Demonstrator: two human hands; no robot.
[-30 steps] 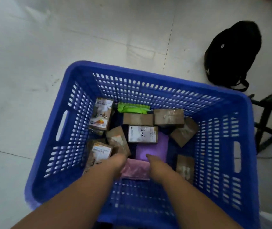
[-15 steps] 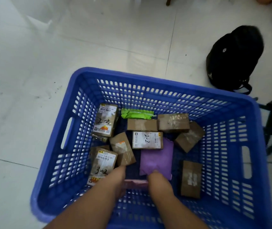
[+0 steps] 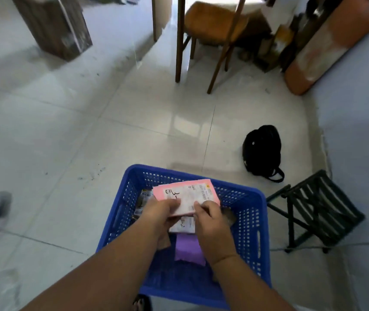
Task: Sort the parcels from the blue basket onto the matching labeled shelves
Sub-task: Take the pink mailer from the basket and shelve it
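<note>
The pink parcel [image 3: 185, 196] is held above the far half of the blue basket [image 3: 255, 221], label up, the left hand [image 3: 163, 212] pinching its near left edge and the right hand [image 3: 209, 215] its near right edge. Being a thin, limp mailer (so it seems), it could sag or slip back among the rest if either pinch loosens. Its handwritten code is blurred; a purple parcel [image 3: 189, 250] and boxes beneath are mostly hidden, and no shelves show.
</note>
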